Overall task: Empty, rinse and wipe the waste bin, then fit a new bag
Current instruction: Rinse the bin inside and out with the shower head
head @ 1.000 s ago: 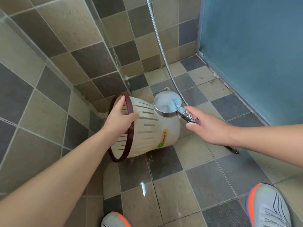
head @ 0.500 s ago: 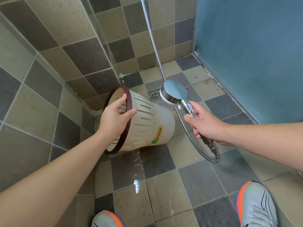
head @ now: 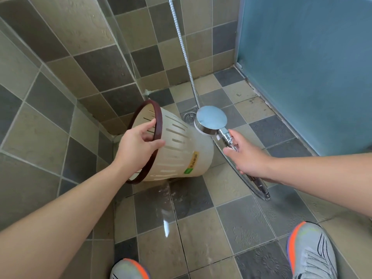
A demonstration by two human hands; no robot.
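A cream slotted waste bin (head: 181,152) with a dark brown rim is tipped on its side above the shower floor, its mouth facing left towards me. My left hand (head: 138,143) grips the brown rim, fingers inside the mouth and thumb on the outer wall. A chrome shower head (head: 211,119) hovers over the bin's base end, its face turned down and away. My right hand (head: 247,156) holds the shower handle, fingers curled round it. The metal hose (head: 185,49) runs up the wall and loops back under my right wrist.
A floor drain (head: 189,116) lies behind the bin near the corner. Tiled walls stand left and behind, a blue frosted panel (head: 306,67) at the right. The floor tiles (head: 191,198) below the bin are wet. My two shoes (head: 312,252) stand at the bottom edge.
The shower head has swung from above the bin's wall to its base end. My left hand has turned the bin slightly, still gripping the rim. The hose loop has shifted under my right hand.
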